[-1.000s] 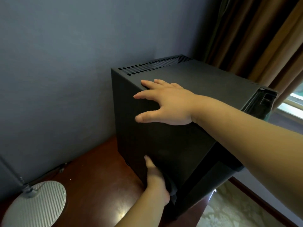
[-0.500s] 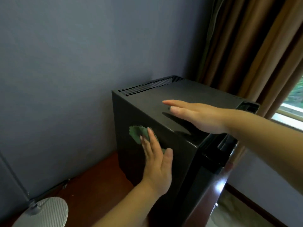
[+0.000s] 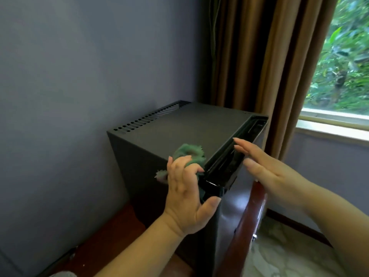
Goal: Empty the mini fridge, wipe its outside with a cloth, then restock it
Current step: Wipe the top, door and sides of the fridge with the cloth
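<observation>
A black mini fridge [image 3: 179, 126] with vent slots along its rear top edge stands on a dark wooden desk, against the grey wall. My left hand [image 3: 185, 194] grips a green cloth [image 3: 189, 151] at the fridge's near top corner, fingers curled over the bunched fabric. My right hand [image 3: 265, 170] is held flat with straight fingers at the top of the fridge door [image 3: 231, 164], fingertips near the door's upper edge. Whether it touches the door is unclear. The fridge's inside is hidden.
The reddish-brown wooden desk [image 3: 111, 236] runs to the left of the fridge, its glossy front edge [image 3: 247, 220] beside the door. Brown curtains [image 3: 259, 56] hang right behind the fridge. A window [image 3: 343, 66] sits to the right, patterned floor below.
My left hand has carried the cloth from the fridge's side panel up to its top corner. My right hand has slid off the top toward the door edge. The camera has tilted up.
</observation>
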`<state>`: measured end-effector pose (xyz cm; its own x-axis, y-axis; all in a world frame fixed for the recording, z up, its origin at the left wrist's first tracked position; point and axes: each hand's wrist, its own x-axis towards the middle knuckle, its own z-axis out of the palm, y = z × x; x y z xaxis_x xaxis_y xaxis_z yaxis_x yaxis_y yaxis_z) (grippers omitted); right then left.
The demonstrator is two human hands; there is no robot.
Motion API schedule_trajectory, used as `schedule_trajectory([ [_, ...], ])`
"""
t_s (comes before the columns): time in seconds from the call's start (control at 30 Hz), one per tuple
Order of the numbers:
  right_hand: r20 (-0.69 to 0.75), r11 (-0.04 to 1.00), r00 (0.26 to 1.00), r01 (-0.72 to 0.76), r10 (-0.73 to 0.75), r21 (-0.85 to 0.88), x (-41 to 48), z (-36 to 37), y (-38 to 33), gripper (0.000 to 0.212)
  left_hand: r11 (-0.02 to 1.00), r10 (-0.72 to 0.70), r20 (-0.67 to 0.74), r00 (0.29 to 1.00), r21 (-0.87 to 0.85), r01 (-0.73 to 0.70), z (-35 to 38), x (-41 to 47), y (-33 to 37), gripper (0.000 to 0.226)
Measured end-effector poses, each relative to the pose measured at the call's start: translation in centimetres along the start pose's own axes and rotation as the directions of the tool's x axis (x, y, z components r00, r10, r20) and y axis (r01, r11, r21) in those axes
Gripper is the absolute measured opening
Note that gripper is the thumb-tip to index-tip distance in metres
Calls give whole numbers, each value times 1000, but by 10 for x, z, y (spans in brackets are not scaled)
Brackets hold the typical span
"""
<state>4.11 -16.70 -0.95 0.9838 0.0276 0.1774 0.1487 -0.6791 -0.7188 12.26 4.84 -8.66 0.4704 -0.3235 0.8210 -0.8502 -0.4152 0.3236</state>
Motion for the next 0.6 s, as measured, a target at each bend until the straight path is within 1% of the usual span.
schedule_trajectory([
  [0.07,-85,996,996,-16,23,90,-16,4,7,57,998,52,14,999,-30,-51,1,-2,13,60],
  [0.13,-125,980,990,-42,67,194,-32,12,15,53,987,133,9,991,-93,-132,2,-3,32,56],
  [0.2,-56,954,991,-102,123,283,-49,26,27,47,973,157,-16,988,-170,-157,2,-3,50,55],
  [0.27,53,928,982,-189,182,323,-70,43,39,48,963,127,-25,992,-235,-129,0,-5,65,54],
  [0.33,146,863,954,-298,261,408,-89,56,48,49,961,120,25,992,-253,-110,-1,-9,75,51],
  [0.37,179,808,939,-344,293,479,-97,60,51,50,963,132,65,989,-246,-112,-1,-12,79,48],
  [0.4,201,729,922,-386,332,565,-104,63,52,52,965,144,113,983,-238,-114,0,-16,83,45],
  [0.43,216,629,904,-414,369,658,-110,66,53,52,967,152,167,974,-230,-112,1,-19,88,43],
  [0.5,264,372,876,-420,403,828,-117,71,55,51,974,159,275,948,-201,-105,6,-28,96,44],
  [0.53,314,229,872,-416,376,880,-118,74,55,50,977,154,325,933,-189,-96,10,-32,99,45],
  [0.57,368,102,875,-417,315,903,-118,76,55,50,979,133,372,919,-193,-63,15,-35,104,46],
  [0.6,410,3,877,-424,250,906,-118,78,55,52,976,88,415,906,-216,4,21,-37,108,47],
])
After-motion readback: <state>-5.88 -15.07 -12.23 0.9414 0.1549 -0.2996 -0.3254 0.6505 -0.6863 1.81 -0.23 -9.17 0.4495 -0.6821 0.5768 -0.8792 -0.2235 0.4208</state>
